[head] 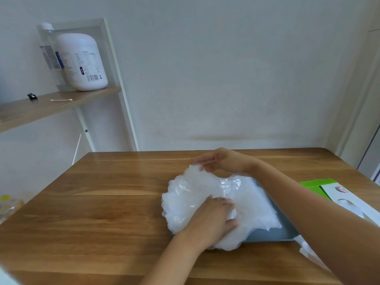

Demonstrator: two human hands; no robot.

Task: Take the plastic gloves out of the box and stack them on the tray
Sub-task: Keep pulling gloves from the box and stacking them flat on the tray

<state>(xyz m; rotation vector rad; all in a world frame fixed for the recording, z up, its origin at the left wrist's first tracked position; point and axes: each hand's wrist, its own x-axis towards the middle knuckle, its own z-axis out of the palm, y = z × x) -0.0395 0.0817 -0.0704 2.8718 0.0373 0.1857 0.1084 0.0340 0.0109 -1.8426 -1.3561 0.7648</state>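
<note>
Head view: my left fingers (227,205) spread, pressing glove stack (248,199) on tray (286,233) beneath them; right fingers (202,161) together at its far edge, pinch unclear. Risk: slick stack overhanging beyond my fingers slides onto counter (102,202).

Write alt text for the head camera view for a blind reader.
A heap of clear plastic gloves lies on a grey-blue tray; the left hand presses its near side, the right hand touches its far edge. A green-and-white box lies to the right on the wooden table.
</note>
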